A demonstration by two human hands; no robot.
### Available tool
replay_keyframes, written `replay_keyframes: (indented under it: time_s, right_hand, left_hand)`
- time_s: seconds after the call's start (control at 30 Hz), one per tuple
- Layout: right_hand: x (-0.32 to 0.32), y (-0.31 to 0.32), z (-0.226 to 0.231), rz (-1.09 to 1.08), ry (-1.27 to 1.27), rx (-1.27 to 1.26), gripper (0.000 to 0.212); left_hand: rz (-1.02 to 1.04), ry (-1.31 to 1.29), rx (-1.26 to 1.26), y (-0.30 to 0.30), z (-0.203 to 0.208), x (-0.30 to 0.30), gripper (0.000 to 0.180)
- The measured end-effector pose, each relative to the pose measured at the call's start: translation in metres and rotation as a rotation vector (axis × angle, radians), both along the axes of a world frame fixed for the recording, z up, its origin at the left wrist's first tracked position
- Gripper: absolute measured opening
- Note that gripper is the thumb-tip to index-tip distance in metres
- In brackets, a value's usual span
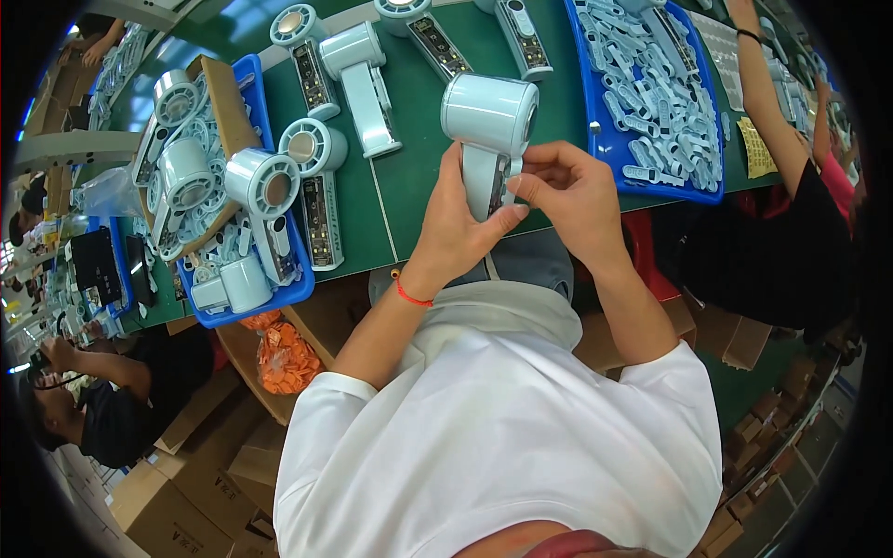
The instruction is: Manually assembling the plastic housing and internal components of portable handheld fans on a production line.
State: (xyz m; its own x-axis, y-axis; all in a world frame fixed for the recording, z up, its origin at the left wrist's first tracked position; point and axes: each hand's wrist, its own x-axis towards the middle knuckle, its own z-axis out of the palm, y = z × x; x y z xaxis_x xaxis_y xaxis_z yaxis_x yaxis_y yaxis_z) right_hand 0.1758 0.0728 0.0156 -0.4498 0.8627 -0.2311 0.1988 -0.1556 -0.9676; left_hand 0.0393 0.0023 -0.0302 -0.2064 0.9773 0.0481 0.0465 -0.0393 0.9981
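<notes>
My left hand is wrapped round the handle of a pale blue handheld fan, held upright above the table's near edge. The fan's round head points up and to the right, and its handle shows an open side with a dark circuit board. At that open side my right hand is closed in a pinch, thumb against fingers. A pale sliver shows by its fingertips, but whether it is a loose piece or the handle's edge I cannot tell.
Several handheld fans, some with bare circuit boards like the fan, lie on the green table. At left, a blue tray holds fans and a carton. At right, another blue tray holds pale blue covers. A co-worker's arm reaches over the table.
</notes>
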Motion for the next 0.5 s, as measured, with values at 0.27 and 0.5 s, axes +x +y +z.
replay_keyframes:
  time_s: [0.27, 0.5]
  right_hand:
    - [0.002, 0.005, -0.002, -0.007, 0.033, -0.041, 0.022]
    - [0.001, 0.011, 0.004, 0.068, -0.094, 0.029, 0.022]
  left_hand:
    - [0.081, 0.194, -0.009, 0.0, 0.003, 0.009, 0.08]
    - [0.111, 0.272, 0.049, 0.002, -0.002, 0.009, 0.078]
